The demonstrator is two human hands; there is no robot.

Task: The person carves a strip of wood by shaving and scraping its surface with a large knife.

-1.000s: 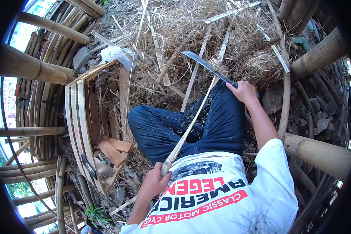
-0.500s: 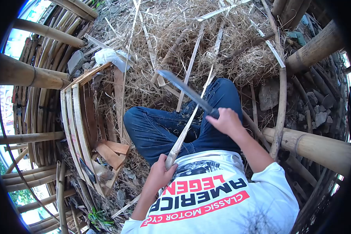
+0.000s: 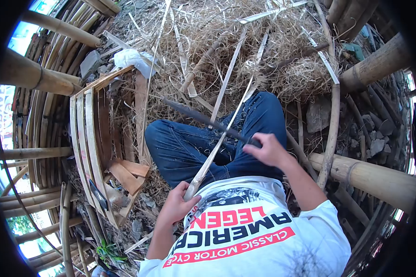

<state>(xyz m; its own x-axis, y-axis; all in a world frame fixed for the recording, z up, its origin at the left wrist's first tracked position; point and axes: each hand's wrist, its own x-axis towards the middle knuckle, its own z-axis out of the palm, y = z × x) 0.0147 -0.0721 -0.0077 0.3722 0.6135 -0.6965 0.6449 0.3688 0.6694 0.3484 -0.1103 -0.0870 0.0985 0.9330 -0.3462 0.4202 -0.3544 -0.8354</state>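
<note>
My right hand [image 3: 266, 149] is closed round the dark handle of a long knife [image 3: 203, 118]. The blade points up and left across my lap and crosses a pale bamboo strip [image 3: 216, 148]. Near my waist, my left hand [image 3: 179, 203] grips the wider lower end of that strip. From there the strip runs up and right between my legs, its thin far end by the shavings [image 3: 305, 78] past my knee.
A slatted wooden crate [image 3: 85, 138] with wood pieces [image 3: 127, 177] stands at the left. White plastic [image 3: 133, 61] lies beyond it. Bamboo poles [image 3: 370, 177] border both sides. Loose strips [image 3: 229, 74] lie on the shavings, and broken stones [image 3: 376, 143] are at the right.
The knife has come down and left over the strip, its blade now flatter and darker to view. My left hand and the strip's lower end have shifted slightly left in view.
</note>
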